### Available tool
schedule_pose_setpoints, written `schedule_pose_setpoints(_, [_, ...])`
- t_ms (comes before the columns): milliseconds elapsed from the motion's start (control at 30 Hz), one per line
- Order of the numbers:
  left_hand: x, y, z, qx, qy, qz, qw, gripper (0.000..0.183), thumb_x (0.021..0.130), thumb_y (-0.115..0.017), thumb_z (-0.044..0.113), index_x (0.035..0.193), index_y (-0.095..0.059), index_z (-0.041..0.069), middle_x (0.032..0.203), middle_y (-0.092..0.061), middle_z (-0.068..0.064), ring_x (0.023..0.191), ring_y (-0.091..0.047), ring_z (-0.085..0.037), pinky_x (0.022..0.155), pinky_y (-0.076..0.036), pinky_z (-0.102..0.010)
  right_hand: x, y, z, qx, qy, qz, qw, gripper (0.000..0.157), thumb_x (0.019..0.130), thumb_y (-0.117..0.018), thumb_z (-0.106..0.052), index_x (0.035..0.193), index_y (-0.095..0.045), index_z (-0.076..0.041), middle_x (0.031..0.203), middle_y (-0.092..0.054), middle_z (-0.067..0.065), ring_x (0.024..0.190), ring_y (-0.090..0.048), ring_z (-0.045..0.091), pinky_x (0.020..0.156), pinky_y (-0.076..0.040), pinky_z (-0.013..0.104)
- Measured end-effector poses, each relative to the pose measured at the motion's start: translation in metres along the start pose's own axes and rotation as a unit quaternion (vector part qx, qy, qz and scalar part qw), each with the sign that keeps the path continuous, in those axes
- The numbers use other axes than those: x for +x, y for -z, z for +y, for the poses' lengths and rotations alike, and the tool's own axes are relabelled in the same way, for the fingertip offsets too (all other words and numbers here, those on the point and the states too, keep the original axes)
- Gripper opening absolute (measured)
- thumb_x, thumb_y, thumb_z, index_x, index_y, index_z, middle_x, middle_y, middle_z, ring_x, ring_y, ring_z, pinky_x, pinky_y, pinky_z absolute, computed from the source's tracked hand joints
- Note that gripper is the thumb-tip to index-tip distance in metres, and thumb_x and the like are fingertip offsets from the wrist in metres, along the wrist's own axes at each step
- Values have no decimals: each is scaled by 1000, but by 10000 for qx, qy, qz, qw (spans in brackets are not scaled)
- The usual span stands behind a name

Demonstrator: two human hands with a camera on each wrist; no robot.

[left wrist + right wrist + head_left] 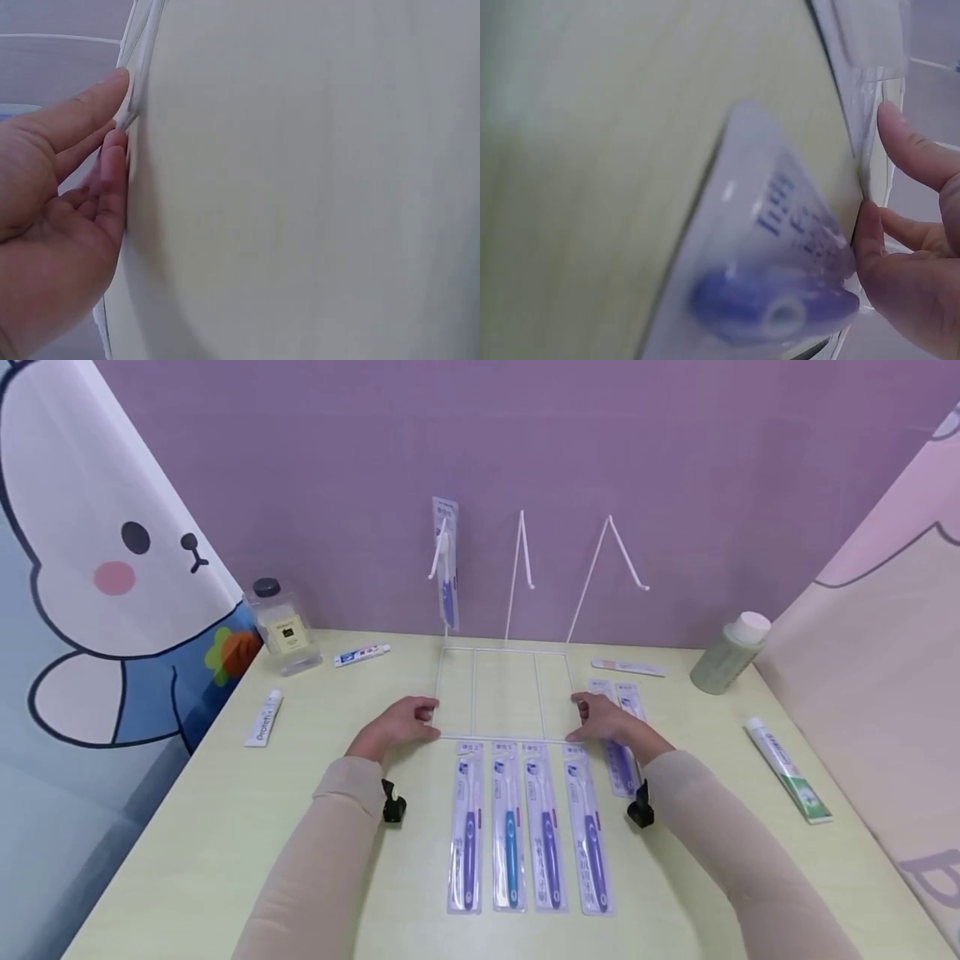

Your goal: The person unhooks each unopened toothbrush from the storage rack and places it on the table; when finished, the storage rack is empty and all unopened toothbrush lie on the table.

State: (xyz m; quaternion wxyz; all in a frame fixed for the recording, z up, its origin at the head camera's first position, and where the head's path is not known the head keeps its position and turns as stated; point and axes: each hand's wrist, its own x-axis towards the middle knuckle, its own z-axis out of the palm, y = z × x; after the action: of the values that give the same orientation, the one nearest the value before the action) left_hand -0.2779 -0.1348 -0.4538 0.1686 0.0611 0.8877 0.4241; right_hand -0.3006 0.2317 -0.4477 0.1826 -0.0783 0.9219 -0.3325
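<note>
A white wire display rack (504, 737) stands on the table, with three upright hooks at its back. My left hand (405, 722) holds the left front corner of its base; in the left wrist view, thumb and fingers (112, 169) meet at the wire. At the opposite corner my right hand (603, 720) grips the base between thumb and fingers. One packaged toothbrush (448, 585) hangs on the left hook. In front of the rack lies a row of several packaged toothbrushes, among them a blue-handled one (511, 852). Two more purple packs, one a toothbrush pack (621, 772), lie partly under the right forearm.
Left of the rack are a clear bottle with a black cap (288, 635), a small toothpaste tube (362, 655) and a white tube (263, 720). To the right are a flat narrow packet (628, 668), a green bottle (723, 660) and a toothpaste tube (787, 770). A purple wall (337, 527) rises behind.
</note>
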Motion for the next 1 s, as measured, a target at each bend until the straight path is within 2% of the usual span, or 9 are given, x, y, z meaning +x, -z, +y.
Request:
schedule_pose_setpoints(100, [2,11,7,171,-6,-136,9998,58,81,-67,16,132,-43,6,115,-52,-9,107,-47,-24,94,-35,-39,0,0,-1,-305,148,12,9994,89,67,-80,-17,137,-29,5,106,-47,15,96,-42,26,88,-36,40])
schedule_pose_setpoints(167, [5,21,18,124,-44,-26,9999,54,83,-64,18,132,-44,5,117,-51,-9,107,-47,-26,93,-36,-41,0,-1,0,-495,222,37,9985,88,68,-80,-17,136,-29,6,102,-46,14,93,-42,26,86,-36,40])
schedule_pose_setpoints(233, [12,33,33,-72,-216,288,9993,50,85,-62,15,130,-44,4,118,-51,-11,106,-48,-27,90,-40,-41,0,-2,0,-649,263,54,9975,89,69,-80,-19,136,-28,7,106,-45,17,97,-42,28,88,-36,42])
schedule_pose_setpoints(300, [21,44,50,-355,-459,857,9946,44,86,-60,12,127,-47,4,116,-52,-11,103,-50,-26,86,-42,-40,0,-3,2,-775,259,58,9966,90,69,-79,-22,137,-28,6,114,-42,22,105,-40,32,93,-33,44])
schedule_pose_setpoints(467, [40,66,88,-1325,-1154,2088,9620,39,87,-58,5,124,-47,5,117,-52,-9,104,-50,-21,84,-44,-31,0,-5,1,-1005,132,76,9948,91,69,-79,-25,138,-27,3,127,-33,29,116,-33,39,98,-28,49])
schedule_pose_setpoints(600, [51,81,106,-2006,-1533,2580,9326,48,85,-58,1,129,-41,8,127,-46,-7,114,-44,-20,89,-40,-26,-1,-5,-1,-1035,81,111,9945,92,68,-79,-25,139,-27,1,128,-32,29,113,-36,39,96,-30,49])
schedule_pose_setpoints(733, [60,92,120,-2323,-1945,2754,9123,55,83,-56,-8,132,-37,4,132,-41,-9,120,-38,-24,93,-35,-22,-2,-6,-4,-1016,-64,134,9947,92,68,-79,-26,140,-26,-2,129,-29,29,111,-38,39,95,-31,49])
schedule_pose_setpoints(833, [64,96,129,-2541,-2003,2634,9088,57,82,-51,-13,134,-34,3,132,-41,-13,121,-37,-25,95,-33,-20,-3,-7,-4,-974,-126,146,9951,92,69,-78,-24,141,-26,-3,130,-29,28,112,-37,39,96,-31,49])
schedule_pose_setpoints(1000, [67,94,135,-2945,-1657,2483,9078,60,83,-53,-13,135,-35,9,125,-48,-16,116,-44,-23,92,-37,-23,-5,-7,-1,-1020,-96,162,9946,90,70,-77,-24,141,-26,-3,129,-29,28,113,-37,38,96,-30,48])
